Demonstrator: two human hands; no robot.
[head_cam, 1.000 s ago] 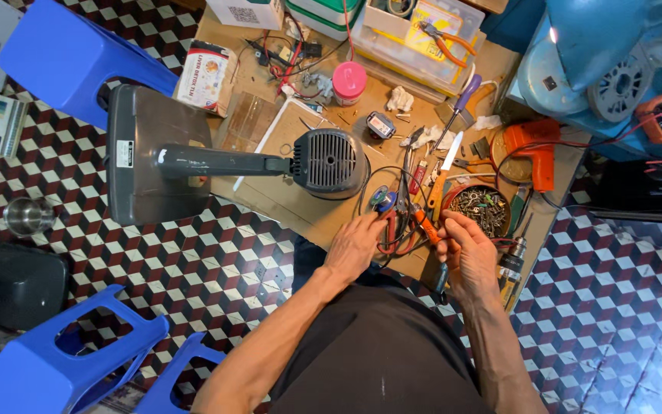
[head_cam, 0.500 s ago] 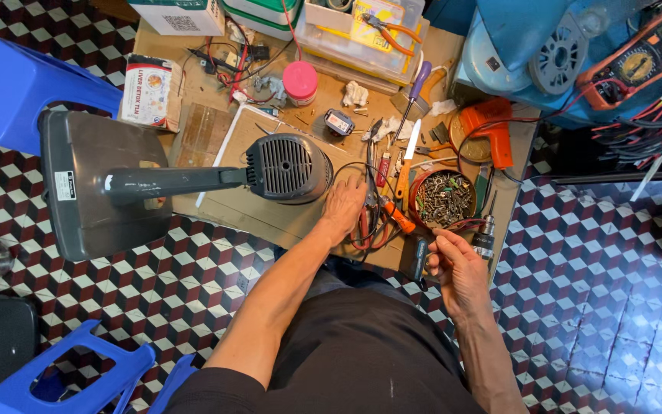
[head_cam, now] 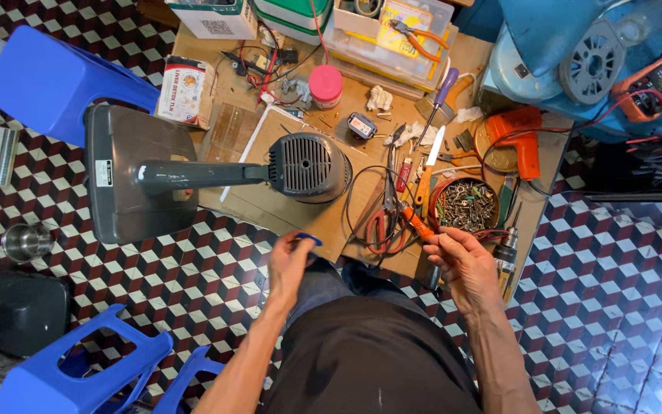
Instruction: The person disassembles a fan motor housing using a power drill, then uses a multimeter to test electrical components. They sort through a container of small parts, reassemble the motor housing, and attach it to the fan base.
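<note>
- Left hand [head_cam: 289, 264]: fingers pinched on a small blue part [head_cam: 306, 239], held off the near edge of the workbench [head_cam: 300, 222].
- Right hand [head_cam: 461, 261]: closed around an orange-handled screwdriver [head_cam: 420, 227]; its long axis runs up and left, toward the left hand.
- Fan motor [head_cam: 306, 166]: lies beyond the blue part, nearer the left hand.

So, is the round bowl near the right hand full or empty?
Nearly full: the bowl holds a heap of small screws and metal bits, reaching close to its red rim. It lies beyond the right hand.

Bench [head_cam: 285, 211] cluttered w/ tools; front edge free
</note>
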